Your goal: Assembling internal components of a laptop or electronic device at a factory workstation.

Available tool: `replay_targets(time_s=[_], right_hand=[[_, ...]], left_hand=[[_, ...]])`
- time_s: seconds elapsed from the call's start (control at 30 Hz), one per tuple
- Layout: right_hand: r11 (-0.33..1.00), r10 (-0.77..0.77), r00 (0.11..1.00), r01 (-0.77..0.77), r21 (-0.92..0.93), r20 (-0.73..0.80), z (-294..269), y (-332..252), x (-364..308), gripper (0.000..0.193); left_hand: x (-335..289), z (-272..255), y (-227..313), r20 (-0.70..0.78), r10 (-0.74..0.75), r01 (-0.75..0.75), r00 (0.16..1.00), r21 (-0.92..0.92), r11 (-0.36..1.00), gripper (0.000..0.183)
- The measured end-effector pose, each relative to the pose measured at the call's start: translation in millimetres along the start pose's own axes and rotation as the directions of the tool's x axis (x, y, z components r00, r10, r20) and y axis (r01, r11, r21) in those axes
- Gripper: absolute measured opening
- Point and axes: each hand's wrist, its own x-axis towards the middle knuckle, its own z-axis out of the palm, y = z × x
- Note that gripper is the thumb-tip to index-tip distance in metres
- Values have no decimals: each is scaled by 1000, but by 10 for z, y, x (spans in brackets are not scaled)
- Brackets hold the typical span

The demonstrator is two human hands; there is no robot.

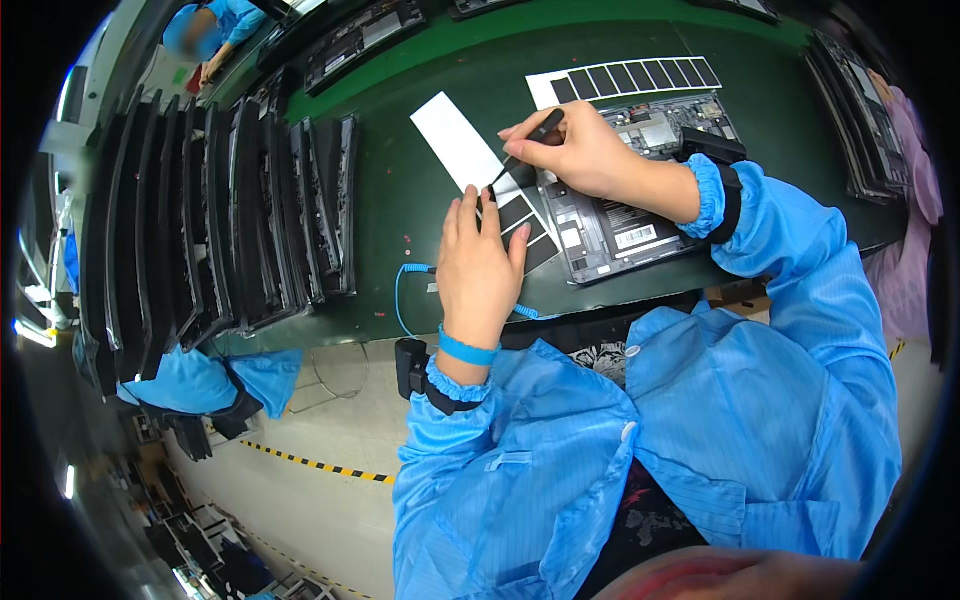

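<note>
My right hand (592,155) is closed round slim black tweezers (510,166), whose tip points down at a white backing sheet (452,130) with black rectangular stickers on it. My left hand (476,262) lies flat on that sheet, fingers stretched out, and hides part of the stickers. The tweezer tip meets the sheet close to the left fingertips; whether it grips a sticker is too small to tell. Under my right forearm lies an opened device chassis (610,236) with its circuit board and battery exposed.
Beyond the chassis lies a second sheet of black stickers (640,76). A long row of upright device chassis (225,215) fills the table's left side; another stack (860,115) stands at the right. A blue coiled cord (400,290) runs by my left wrist. A co-worker (215,35) sits far left.
</note>
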Motion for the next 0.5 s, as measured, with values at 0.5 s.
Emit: replay_targets(time_s=[0.5], right_hand=[[982,131,939,-79,171,-319,-1969,227,-718,28]], left_hand=[[920,-27,1112,216,492,-258,843,-640,724,52]])
